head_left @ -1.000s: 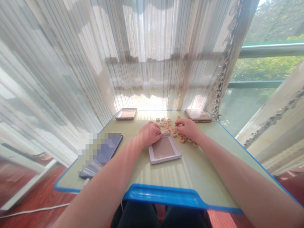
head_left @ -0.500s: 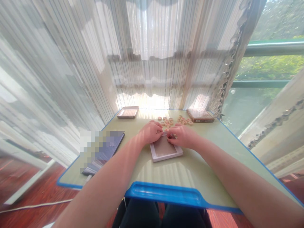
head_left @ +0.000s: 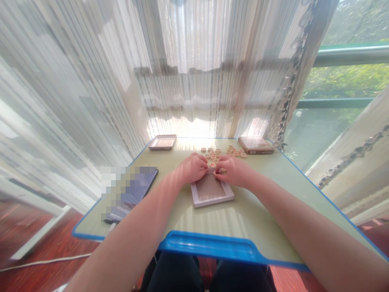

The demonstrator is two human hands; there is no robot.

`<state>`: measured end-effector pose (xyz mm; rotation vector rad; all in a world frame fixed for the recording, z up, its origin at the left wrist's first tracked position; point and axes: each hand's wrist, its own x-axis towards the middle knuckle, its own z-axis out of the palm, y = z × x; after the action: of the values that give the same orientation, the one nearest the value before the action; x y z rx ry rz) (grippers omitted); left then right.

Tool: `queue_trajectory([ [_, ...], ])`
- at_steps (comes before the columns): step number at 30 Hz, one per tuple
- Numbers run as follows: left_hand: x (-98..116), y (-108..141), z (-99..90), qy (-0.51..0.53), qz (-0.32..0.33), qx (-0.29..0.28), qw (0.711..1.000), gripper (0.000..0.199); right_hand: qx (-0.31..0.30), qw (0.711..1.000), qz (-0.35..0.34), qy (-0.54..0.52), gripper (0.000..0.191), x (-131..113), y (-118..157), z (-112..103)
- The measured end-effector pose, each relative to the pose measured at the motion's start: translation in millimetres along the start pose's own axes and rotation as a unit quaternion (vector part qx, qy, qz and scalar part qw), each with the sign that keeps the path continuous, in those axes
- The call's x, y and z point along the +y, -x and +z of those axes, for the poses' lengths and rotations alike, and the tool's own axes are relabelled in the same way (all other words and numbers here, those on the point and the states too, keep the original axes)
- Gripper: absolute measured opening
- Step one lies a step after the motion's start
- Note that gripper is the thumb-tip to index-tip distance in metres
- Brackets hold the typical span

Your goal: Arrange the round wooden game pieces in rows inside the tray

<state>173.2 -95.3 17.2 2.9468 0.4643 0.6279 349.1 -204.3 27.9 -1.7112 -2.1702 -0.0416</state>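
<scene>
An open shallow box (head_left: 212,200) with a pale rim and brown inside lies on the table in front of me. My left hand (head_left: 194,167) rests at its far left corner, fingers curled together; what they hold, if anything, is too small to tell. At the far right part of the box, my right hand (head_left: 232,170) pinches a small round piece (head_left: 215,173) between thumb and fingers. Just beyond both hands lie several round wooden pieces (head_left: 218,151) with red or dark markings. More of them form a cluster (head_left: 236,153) to the right.
A shallow tray-like lid (head_left: 162,142) sits at the far left of the table (head_left: 273,194). A closed box (head_left: 256,145) is at the far right. A dark blue flat item (head_left: 136,194), partly pixelated, lies left. A blue pen groove (head_left: 211,246) lines the near edge.
The right-hand fingers have shifted slightly at the far edge of the box, and the small piece they pinch is turned differently. The view has tilted a little.
</scene>
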Motion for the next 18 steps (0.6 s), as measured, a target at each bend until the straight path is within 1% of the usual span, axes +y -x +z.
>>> queue_trajectory([
  [6,2.7,0.0,-0.7,-0.005,0.013,0.003,1.000,0.020,-0.007,1.000,0.013,0.027,0.011,-1.8,-0.8,-0.6],
  [10,4.0,-0.2,-1.5,-0.006,0.012,-0.003,1.000,0.019,0.000,0.999,0.000,0.045,0.012,-2.2,-0.2,-0.8],
  [18,8.5,2.0,-3.0,0.011,0.000,-0.007,1.000,0.019,0.004,0.999,-0.021,0.038,0.009,-6.7,2.7,-7.1],
])
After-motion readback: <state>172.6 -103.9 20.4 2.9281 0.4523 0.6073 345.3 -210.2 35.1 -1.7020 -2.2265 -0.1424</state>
